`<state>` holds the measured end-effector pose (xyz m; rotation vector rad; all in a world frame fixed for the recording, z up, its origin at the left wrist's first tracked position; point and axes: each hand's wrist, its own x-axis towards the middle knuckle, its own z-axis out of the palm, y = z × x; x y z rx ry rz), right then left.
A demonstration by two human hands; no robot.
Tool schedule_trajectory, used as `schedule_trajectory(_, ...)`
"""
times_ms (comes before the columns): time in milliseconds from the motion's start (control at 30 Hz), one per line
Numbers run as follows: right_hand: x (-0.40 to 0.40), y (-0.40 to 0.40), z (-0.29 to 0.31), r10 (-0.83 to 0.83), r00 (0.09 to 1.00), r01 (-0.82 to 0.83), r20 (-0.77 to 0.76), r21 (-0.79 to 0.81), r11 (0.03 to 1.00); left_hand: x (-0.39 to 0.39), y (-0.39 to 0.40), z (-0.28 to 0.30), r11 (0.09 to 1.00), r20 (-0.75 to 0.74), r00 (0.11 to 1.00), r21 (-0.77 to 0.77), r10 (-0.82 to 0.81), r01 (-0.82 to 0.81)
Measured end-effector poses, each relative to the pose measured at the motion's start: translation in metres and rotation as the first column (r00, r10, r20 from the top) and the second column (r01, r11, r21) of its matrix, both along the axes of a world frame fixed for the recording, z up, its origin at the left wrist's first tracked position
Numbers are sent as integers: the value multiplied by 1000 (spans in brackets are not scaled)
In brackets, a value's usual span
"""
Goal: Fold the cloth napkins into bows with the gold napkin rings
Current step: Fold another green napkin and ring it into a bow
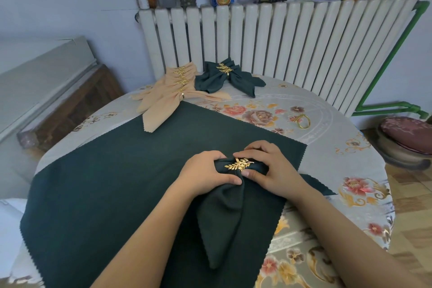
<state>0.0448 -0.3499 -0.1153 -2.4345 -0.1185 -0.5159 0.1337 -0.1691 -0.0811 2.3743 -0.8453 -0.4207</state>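
Left hand (205,169), right hand (266,166) grips clamped on green napkin (224,213) beside gold ring (239,163); uneven tug risks lopsided bow, ring slipping off.

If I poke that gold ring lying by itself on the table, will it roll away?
Probably not far. The loose gold ring seems to lie tipped over beside its leaf trim, not up on edge, so a poke would likely slide or spin it. The flowered tablecloth looks glossy, so it may skid easily. It looks thin, so likely light.

Floral table (364,166): napkins (105,184), spare ring (303,121).
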Motion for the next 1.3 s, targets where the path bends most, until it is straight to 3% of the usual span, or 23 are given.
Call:
schedule_trajectory(167,-2,1,4,-17,1000,17,6,-34,999,-4,1,5,994,120,992,-102,40,-28)
schedule_trajectory(500,-1,10,4,-136,991,134,-20,-65,989,-2,-1,1,983,112,993,-177,-30,50)
schedule_trajectory(667,-1,9,4,-109,993,108,-33,-40,993,-2,-1,-4,973,-16,999,-230,-28,24)
schedule_trajectory(967,-1,11,7,-88,995,91,-38,56,994,3,-2,-8,976,-85,996,-208,40,-57)
schedule_trajectory(1300,-1,18,10,-176,984,178,-39,37,983,-12,-12,-7,990,136,988,-132,72,-54)
